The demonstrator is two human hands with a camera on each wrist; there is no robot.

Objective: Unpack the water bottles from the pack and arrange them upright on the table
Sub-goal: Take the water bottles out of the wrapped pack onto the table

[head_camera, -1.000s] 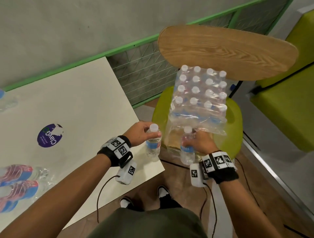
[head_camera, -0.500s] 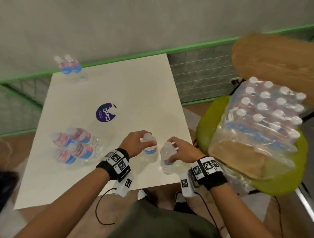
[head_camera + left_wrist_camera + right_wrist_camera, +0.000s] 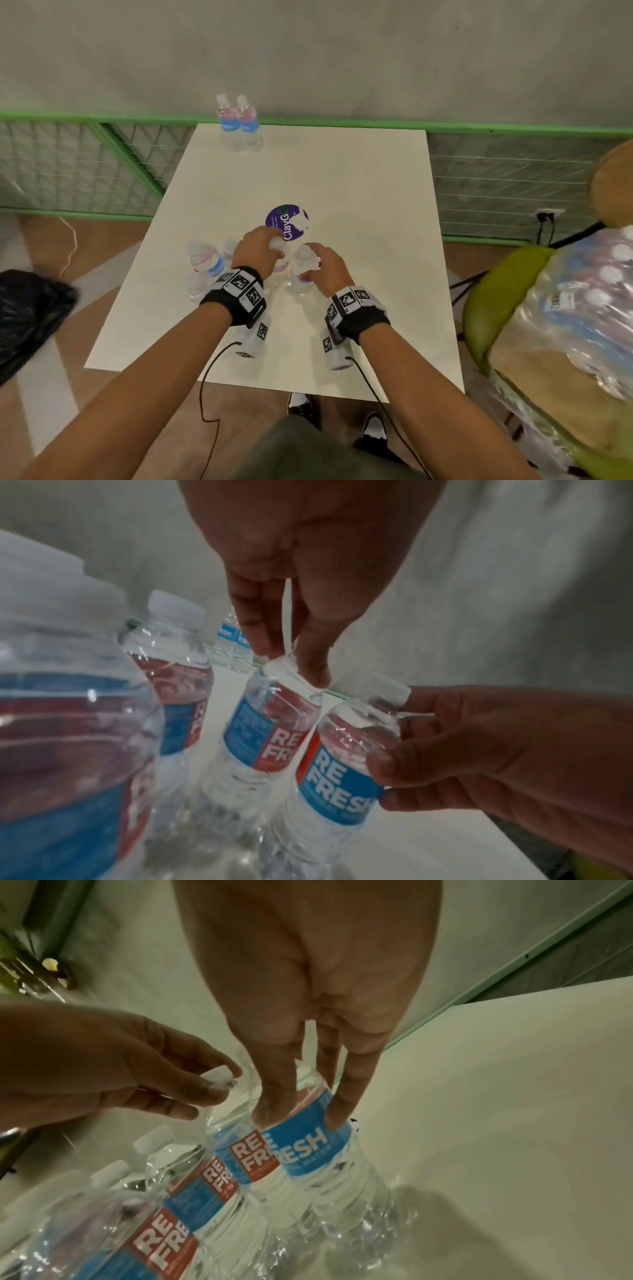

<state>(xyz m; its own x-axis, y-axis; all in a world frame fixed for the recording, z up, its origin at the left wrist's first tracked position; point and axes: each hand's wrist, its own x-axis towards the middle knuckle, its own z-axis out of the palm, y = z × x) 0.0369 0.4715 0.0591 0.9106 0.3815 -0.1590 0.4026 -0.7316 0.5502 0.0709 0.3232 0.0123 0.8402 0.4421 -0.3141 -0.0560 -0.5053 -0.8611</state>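
Clear water bottles with red and blue labels. My left hand pinches the white cap of one upright bottle from above; in the left wrist view my fingertips sit on its cap. My right hand grips a second bottle by its shoulder and label, right beside the first; that bottle stands on the white table. Other bottles stand just left of my left hand. Two more stand at the far edge. The plastic-wrapped pack lies on a green chair at the right.
A purple round sticker marks the table's middle, just beyond my hands. A black bag lies on the floor at the left. A green-framed mesh fence runs behind the table. The chair's wooden back rises at the right edge.
Both hands have carried a bottle each from the pack on the chair leftward over the table, and now hold them beside the group of standing bottles.
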